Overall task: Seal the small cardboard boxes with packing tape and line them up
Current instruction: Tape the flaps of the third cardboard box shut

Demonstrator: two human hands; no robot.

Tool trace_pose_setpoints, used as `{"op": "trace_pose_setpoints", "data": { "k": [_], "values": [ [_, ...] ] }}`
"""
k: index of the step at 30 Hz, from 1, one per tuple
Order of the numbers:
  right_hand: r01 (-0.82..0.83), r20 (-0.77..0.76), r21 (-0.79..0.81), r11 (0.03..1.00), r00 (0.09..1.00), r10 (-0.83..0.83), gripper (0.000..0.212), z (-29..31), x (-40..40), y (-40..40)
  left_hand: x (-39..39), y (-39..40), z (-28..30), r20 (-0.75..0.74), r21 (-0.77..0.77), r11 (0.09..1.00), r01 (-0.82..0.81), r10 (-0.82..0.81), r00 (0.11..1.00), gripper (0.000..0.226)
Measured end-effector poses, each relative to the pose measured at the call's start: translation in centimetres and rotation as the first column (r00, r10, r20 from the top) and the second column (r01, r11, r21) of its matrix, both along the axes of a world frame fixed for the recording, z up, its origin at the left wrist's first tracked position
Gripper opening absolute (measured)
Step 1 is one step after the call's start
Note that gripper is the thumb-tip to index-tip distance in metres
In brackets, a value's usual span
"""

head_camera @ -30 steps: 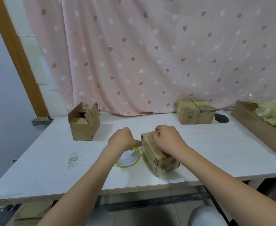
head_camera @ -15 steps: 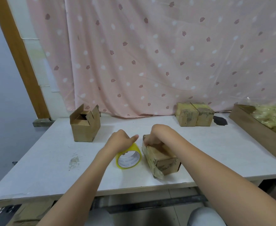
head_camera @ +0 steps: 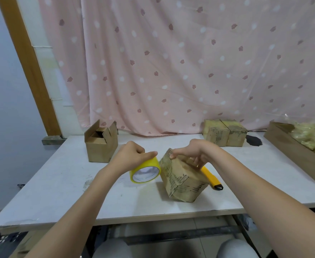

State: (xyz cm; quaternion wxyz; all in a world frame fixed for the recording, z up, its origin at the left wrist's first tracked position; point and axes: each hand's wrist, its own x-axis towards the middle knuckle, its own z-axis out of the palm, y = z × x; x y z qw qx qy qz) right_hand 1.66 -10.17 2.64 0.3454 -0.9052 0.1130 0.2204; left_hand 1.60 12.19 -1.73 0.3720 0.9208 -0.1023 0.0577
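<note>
yellow tape roll [head_camera: 145, 172] at frame centre is gripped by your left hand [head_camera: 132, 155]; your right hand [head_camera: 192, 151] fingers pinch the cardboard box [head_camera: 182, 179].

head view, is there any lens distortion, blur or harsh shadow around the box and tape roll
Head view: wide-angle bending shows at the edges, where the wooden door frame leans and the table edge bows. The centre is fairly sharp: the print on the cardboard box and the yellow tape roll read clearly, with slight softness on the hands. Lighting is soft and even, with only faint shadows beneath the box and roll.
</note>
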Motion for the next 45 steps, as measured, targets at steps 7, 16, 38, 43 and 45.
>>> {"op": "trace_pose_setpoints", "data": {
  "k": [7,16,38,43,45],
  "values": [
    [0.093,-0.020,0.190,0.977,0.996,-0.091,0.072,-1.8,0.4,-2.0,0.4,0.0,0.6,0.015,0.101,0.995,-0.012,0.010,1.000,0.071],
    [0.108,-0.094,0.301,0.948,0.992,-0.083,0.072,-2.9,0.3,-2.6,0.7,0.4,0.5,-0.006,0.149,0.989,-0.014,0.015,1.000,0.072],
    [0.125,0.022,0.316,0.940,0.990,-0.139,0.036,-3.8,-0.5,-4.5,2.0,-3.3,-1.8,-0.225,0.116,0.991,0.068,-0.041,0.973,0.074],
    [-0.123,0.553,-0.441,0.889,0.743,0.377,0.035,-3.9,-3.7,-1.5,2.4,-3.5,-2.5,-0.227,0.089,0.993,0.079,-0.057,0.972,0.073],
    [-0.325,0.502,-0.430,0.843,0.689,0.522,0.037,-4.7,-4.8,-0.4,2.3,-3.4,-2.7,-0.209,0.086,0.994,0.067,-0.048,0.977,0.071]
  ]
}}
